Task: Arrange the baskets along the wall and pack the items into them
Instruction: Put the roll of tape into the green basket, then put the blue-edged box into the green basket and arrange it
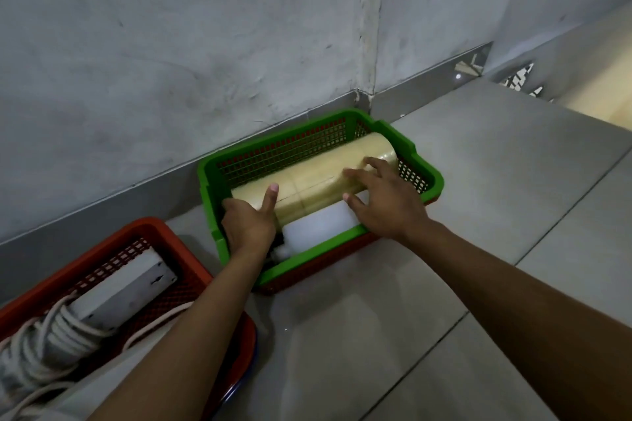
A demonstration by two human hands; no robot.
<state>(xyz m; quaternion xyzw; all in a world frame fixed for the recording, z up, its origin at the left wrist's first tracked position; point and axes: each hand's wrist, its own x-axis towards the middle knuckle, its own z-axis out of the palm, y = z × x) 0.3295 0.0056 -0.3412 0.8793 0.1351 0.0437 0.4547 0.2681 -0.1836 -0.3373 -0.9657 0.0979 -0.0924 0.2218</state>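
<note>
Wall (171,55): rough grey plaster, scuffed, with a vertical seam and a smooth grey skirting strip along its foot
Floor (478,202): large pale grey tiles, matte, with thin dark grout lines
Green basket (424,178): rectangular plastic basket with a solid green rim and perforated grid sides; it stands on the floor with its long side against the skirting, just left of the wall seam; a red edge shows under its near side, so it seems to sit inside a red basket
Red basket (191,260): rectangular plastic basket with a rounded red rim and mesh sides, on the floor to the left of the green one and apart from it, partly cut off by the picture edge
Tape rolls (318,178): a row of glossy yellowish-tan rolls lying end to end as one long cylinder, along the length of the green basket
White bottle (318,225): smooth white plastic container lying on its side in the green basket, between the rolls and the near rim
Power strip (126,290): flat grey-white bar in the red basket, with its thick white cord (44,342) coiled at the near end
Right hand (383,205): fingers spread wide, palm down, fingertips resting on the right half of the rolls; not closed around anything
Left hand (249,222): at the left end of the green basket, thumb laid on top of the rolls, the other fingers curled down out of sight; whether they grip the end roll cannot be told
</note>
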